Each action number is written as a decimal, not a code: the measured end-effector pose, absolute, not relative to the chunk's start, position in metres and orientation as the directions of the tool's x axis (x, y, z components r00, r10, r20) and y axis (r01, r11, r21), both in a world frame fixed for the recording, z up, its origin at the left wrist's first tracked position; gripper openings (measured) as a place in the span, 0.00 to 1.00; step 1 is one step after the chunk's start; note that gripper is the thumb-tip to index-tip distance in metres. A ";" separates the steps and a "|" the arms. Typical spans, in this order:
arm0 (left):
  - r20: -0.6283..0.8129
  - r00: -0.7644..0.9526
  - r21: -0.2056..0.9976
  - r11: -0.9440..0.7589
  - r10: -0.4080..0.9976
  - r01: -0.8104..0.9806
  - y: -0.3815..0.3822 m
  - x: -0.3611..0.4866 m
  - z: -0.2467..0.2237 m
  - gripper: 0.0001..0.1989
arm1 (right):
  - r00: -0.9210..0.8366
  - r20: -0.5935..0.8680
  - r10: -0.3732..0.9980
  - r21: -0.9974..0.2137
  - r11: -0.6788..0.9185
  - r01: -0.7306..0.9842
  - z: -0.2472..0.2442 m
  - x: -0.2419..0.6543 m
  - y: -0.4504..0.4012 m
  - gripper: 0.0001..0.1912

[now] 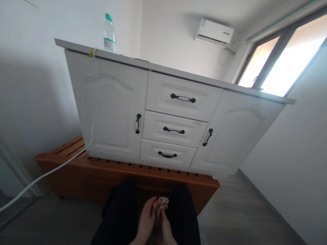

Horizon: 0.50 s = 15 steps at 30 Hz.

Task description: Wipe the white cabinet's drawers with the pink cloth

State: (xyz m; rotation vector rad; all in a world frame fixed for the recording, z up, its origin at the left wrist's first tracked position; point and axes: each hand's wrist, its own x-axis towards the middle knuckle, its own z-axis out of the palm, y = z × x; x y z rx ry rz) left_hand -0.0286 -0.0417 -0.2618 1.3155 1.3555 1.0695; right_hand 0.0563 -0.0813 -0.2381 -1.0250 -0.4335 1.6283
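Observation:
A small crumpled cloth, white with reddish marks, is bunched between my two hands, low in the view and between my dark-trousered knees. My left hand is closed on its left side, thumb and fingers near the top. My right hand grips it from the lower right. The cloth's lower part is dark and mostly hidden by the hands.
A white cabinet with dark handles stands on an orange-brown slatted wooden bench. A clear bottle with a green cap is on top. A white cable hangs at the left. An air conditioner and window are beyond.

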 end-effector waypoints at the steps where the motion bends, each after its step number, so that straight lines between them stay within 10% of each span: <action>1: 0.004 0.014 0.971 -0.007 1.000 0.238 -0.043 -0.029 -0.261 0.26 | -0.047 -0.420 0.906 -0.687 -0.351 -0.637 -0.234 0.057 -0.084 0.42; 15: 0.051 0.496 0.947 -0.200 0.867 0.252 -0.059 -0.017 -0.271 0.34 | 0.053 -0.187 0.981 -0.978 -0.181 -0.105 -0.211 0.084 -0.072 0.18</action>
